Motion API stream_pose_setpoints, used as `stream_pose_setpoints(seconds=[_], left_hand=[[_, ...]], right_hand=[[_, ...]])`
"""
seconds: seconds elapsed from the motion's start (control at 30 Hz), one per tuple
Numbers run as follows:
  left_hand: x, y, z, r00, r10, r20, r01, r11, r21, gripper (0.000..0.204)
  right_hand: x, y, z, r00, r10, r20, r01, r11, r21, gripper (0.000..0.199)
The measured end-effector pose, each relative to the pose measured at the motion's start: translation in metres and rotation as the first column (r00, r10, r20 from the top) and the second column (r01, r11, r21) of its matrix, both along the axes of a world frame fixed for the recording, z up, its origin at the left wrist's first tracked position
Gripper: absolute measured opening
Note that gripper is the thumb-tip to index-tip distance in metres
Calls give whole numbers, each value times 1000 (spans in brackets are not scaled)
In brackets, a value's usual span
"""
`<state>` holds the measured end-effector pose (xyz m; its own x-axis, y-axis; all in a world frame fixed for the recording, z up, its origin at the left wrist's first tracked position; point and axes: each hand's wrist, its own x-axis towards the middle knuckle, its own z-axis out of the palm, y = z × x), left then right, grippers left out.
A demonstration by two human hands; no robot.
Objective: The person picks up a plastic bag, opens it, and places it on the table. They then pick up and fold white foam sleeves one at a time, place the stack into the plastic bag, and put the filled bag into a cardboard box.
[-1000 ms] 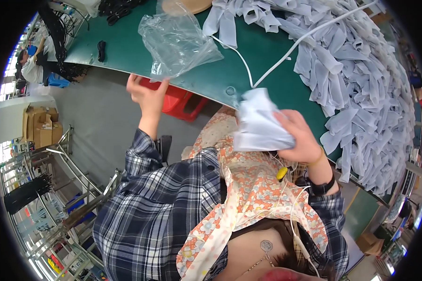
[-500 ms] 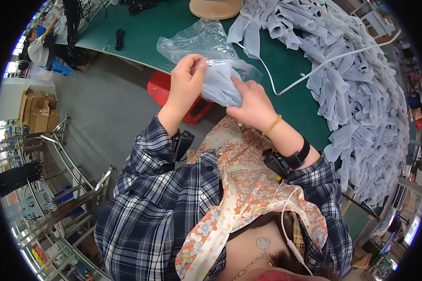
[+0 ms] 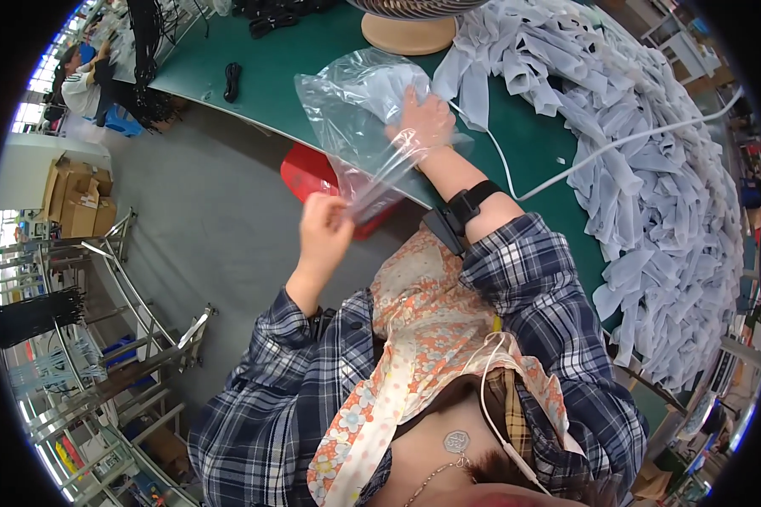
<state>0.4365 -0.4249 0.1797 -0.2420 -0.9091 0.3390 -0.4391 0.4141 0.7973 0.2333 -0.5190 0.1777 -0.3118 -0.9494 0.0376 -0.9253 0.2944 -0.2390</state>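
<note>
A large clear plastic bag (image 3: 334, 101) stretches over the near edge of the green table. By its mouth, my left hand (image 3: 325, 226) pinches the film between thumb and fingers, below the table edge. My right hand (image 3: 427, 122) reaches into the bag, its thumb and fingers around a bundle of pale grey-blue frosted pieces (image 3: 385, 89). That bundle lies at the bag's far end, partly hidden by the film and my fingers. What the pieces contain cannot be made out.
A large heap of similar pale pieces (image 3: 651, 220) covers the table's right side. A white cable (image 3: 617, 145) crosses in front of it. A fan on a round tan base (image 3: 406, 35) stands beyond the bag. Below the edge is a red stool (image 3: 309, 173). A coiled black cable (image 3: 232, 82) lies left.
My right hand has pushed the bundle away from me, deeper into the bag. My left hand has drawn the bag's film down toward me and off the table edge.
</note>
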Motion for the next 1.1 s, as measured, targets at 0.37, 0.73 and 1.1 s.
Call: stream_pose_setpoints(seconds=[0.37, 0.73, 1.1], left_hand=[[12, 11, 7, 992, -82, -100, 102, 969, 225, 13], [29, 8, -4, 988, -146, 53, 136, 977, 165, 21], [63, 54, -96, 989, 52, -141, 18, 890, 455, 47]], right_hand=[[16, -33, -14, 998, 55, -30, -61, 961, -271, 73], [14, -33, -48, 961, 254, 110, -168, 851, -497, 46], [-181, 195, 52, 243, -91, 966, -482, 853, 202, 15]])
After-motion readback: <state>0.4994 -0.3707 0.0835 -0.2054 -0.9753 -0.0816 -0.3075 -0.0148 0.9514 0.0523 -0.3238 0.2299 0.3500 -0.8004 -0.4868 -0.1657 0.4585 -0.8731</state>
